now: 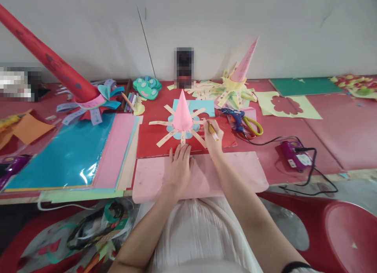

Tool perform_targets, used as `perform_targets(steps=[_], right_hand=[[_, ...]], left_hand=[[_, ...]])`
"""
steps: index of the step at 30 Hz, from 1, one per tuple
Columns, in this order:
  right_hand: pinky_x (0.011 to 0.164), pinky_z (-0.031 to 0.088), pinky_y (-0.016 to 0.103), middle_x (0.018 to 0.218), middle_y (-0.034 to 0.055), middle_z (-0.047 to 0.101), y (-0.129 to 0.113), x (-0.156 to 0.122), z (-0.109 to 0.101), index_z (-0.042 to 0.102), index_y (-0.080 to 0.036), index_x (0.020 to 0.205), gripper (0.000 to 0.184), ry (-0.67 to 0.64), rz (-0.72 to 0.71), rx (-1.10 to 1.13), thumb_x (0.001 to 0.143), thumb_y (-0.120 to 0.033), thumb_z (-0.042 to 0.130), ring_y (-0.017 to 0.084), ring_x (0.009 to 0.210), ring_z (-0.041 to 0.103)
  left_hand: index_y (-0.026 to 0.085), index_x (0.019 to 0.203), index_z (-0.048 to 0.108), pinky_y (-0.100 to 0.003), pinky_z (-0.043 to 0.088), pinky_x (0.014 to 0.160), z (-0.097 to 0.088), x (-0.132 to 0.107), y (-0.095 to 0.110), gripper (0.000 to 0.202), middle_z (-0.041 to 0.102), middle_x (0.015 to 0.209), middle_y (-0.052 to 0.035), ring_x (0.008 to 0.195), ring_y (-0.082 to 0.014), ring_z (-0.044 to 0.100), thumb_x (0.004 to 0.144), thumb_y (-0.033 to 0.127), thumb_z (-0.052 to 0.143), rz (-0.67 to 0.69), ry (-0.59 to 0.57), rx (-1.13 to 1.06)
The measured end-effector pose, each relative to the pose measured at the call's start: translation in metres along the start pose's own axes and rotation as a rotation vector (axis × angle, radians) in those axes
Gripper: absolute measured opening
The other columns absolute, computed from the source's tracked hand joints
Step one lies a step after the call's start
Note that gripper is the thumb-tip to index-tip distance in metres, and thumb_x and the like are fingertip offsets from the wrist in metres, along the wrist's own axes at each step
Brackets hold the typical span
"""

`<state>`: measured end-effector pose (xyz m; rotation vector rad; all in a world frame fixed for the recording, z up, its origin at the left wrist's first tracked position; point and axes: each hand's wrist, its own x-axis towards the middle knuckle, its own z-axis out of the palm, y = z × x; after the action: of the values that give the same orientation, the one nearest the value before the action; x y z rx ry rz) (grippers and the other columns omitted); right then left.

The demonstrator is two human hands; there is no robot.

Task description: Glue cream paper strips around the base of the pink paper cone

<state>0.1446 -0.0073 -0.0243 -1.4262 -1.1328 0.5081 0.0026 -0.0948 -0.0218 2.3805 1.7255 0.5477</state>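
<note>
A pink paper cone (182, 112) stands upright on a light blue scalloped paper base (170, 128), with several cream paper strips fanning out around it. Letters show on the front strip (183, 136). My left hand (180, 159) lies flat with its fingers at the end of that strip. In my right hand (213, 136) is a brown marker (211, 128) with a whitish end, held at the outer end of the right-hand strip. Its tip is hidden by my fingers. A red sheet (153, 145) lies beneath the cone.
Stacked coloured sheets (67, 151) and a tall red cone (55, 65) are at the left. A blue glue gun (237, 118), yellow-handled scissors (255, 126) and a corded purple power strip (295, 155) are right. Another pink cone (245, 65) stands behind. A pink board (235, 175) lies in front.
</note>
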Motion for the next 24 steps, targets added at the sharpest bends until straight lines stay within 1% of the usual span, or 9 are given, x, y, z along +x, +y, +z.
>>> perform_targets(steps=[3, 5, 7, 9, 11, 14, 18, 21, 24], right_hand=[[0.051, 0.045, 0.022, 0.07, -0.0015, 0.061, -0.003, -0.001, 0.0, 0.058, -0.021, 0.087, 0.033, -0.069, 0.031, -0.033, 0.087, -0.052, 0.045, 0.011, 0.055, 0.058], [0.05, 0.044, 0.023, 0.069, -0.0013, 0.062, -0.005, -0.001, -0.001, 0.058, -0.021, 0.093, 0.033, -0.151, 0.037, -0.038, 0.089, -0.051, 0.043, 0.01, 0.051, 0.056], [0.054, 0.045, 0.025, 0.069, -0.0006, 0.063, -0.005, -0.001, -0.002, 0.058, -0.021, 0.1, 0.034, -0.176, 0.022, -0.051, 0.091, -0.048, 0.039, 0.011, 0.05, 0.056], [0.061, 0.046, 0.028, 0.071, 0.0013, 0.066, -0.003, 0.001, -0.003, 0.058, -0.022, 0.101, 0.033, -0.133, -0.005, -0.113, 0.092, -0.045, 0.037, 0.014, 0.058, 0.059], [0.07, 0.045, 0.031, 0.079, 0.0041, 0.069, 0.0, 0.005, -0.005, 0.059, -0.022, 0.097, 0.027, -0.072, -0.051, -0.214, 0.092, -0.039, 0.038, 0.018, 0.072, 0.06], [0.078, 0.043, 0.036, 0.091, 0.0076, 0.07, 0.006, 0.009, -0.006, 0.059, -0.021, 0.094, 0.017, -0.063, -0.11, -0.369, 0.087, -0.028, 0.045, 0.022, 0.085, 0.057], [0.081, 0.04, 0.04, 0.092, 0.0106, 0.068, 0.01, 0.012, -0.004, 0.058, -0.019, 0.09, 0.011, -0.089, -0.093, -0.512, 0.08, -0.021, 0.052, 0.026, 0.09, 0.054], [0.081, 0.039, 0.04, 0.09, 0.0101, 0.066, 0.011, 0.013, -0.002, 0.056, -0.02, 0.085, 0.007, -0.073, -0.081, -0.548, 0.079, -0.02, 0.053, 0.026, 0.09, 0.052], [0.081, 0.038, 0.041, 0.086, 0.0083, 0.064, 0.012, 0.013, -0.002, 0.054, -0.021, 0.081, 0.004, -0.066, -0.063, -0.555, 0.079, -0.02, 0.052, 0.026, 0.088, 0.052]], left_hand=[[0.016, 0.133, 0.047, -0.055, 0.025, 0.114, -0.001, 0.0, 0.0, 0.04, 0.049, 0.141, -0.0113, 0.135, -0.0273, 0.039, 0.094, 0.021, 0.038, -0.067, 0.02, 0.014], [0.014, 0.134, 0.046, -0.057, 0.024, 0.114, -0.003, 0.0, 0.001, 0.041, 0.046, 0.143, -0.0125, 0.136, -0.0288, 0.036, 0.094, 0.022, 0.039, -0.094, 0.024, 0.028], [0.014, 0.135, 0.044, -0.059, 0.023, 0.114, -0.004, 0.0, 0.002, 0.043, 0.044, 0.144, -0.0132, 0.138, -0.0295, 0.034, 0.094, 0.023, 0.039, -0.105, 0.031, 0.036], [0.015, 0.136, 0.042, -0.06, 0.021, 0.114, -0.004, 0.0, 0.002, 0.043, 0.044, 0.144, -0.0131, 0.139, -0.0295, 0.032, 0.094, 0.023, 0.038, -0.102, 0.035, 0.041], [0.013, 0.137, 0.042, -0.06, 0.02, 0.114, -0.003, -0.001, 0.001, 0.044, 0.044, 0.145, -0.0137, 0.139, -0.0295, 0.03, 0.094, 0.024, 0.038, -0.095, 0.026, 0.049], [0.012, 0.136, 0.042, -0.058, 0.02, 0.115, 0.0, -0.001, -0.001, 0.044, 0.042, 0.145, -0.0139, 0.141, -0.0296, 0.028, 0.095, 0.025, 0.038, -0.085, 0.015, 0.067], [0.011, 0.136, 0.043, -0.058, 0.02, 0.115, 0.001, -0.001, -0.002, 0.043, 0.044, 0.145, -0.0138, 0.139, -0.0291, 0.031, 0.095, 0.025, 0.038, -0.082, 0.016, 0.079], [0.009, 0.135, 0.044, -0.057, 0.021, 0.114, 0.0, 0.0, -0.001, 0.044, 0.045, 0.143, -0.0152, 0.139, -0.0284, 0.033, 0.094, 0.025, 0.039, -0.081, 0.007, 0.08], [0.01, 0.136, 0.043, -0.057, 0.023, 0.114, -0.001, 0.0, 0.0, 0.045, 0.045, 0.143, -0.0156, 0.137, -0.0282, 0.035, 0.094, 0.025, 0.039, -0.089, -0.002, 0.077]])
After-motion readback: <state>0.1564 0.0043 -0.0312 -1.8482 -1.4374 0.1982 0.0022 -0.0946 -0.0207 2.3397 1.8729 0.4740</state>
